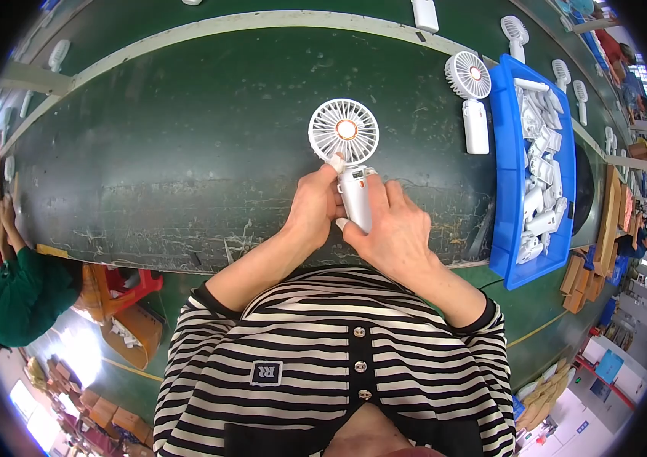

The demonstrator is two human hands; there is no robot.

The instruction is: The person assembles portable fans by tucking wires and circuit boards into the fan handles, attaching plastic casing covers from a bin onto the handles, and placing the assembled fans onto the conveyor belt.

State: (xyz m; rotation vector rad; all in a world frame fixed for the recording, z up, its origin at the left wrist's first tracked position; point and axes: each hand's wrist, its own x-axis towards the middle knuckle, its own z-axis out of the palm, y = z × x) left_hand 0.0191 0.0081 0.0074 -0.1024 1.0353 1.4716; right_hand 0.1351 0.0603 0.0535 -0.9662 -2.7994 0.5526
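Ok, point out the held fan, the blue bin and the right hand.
White fan [346, 130], head view: hub of its round head.
Blue bin [507, 175], head view: left side wall.
Right hand [398, 226], head view: back of the hand.

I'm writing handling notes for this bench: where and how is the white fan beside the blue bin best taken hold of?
Probably by the handle, across its long sides. The white fan lies with that smooth, narrow handle toward the person and its round slatted head away. Come from the near left: the blue bin stands close on the right.
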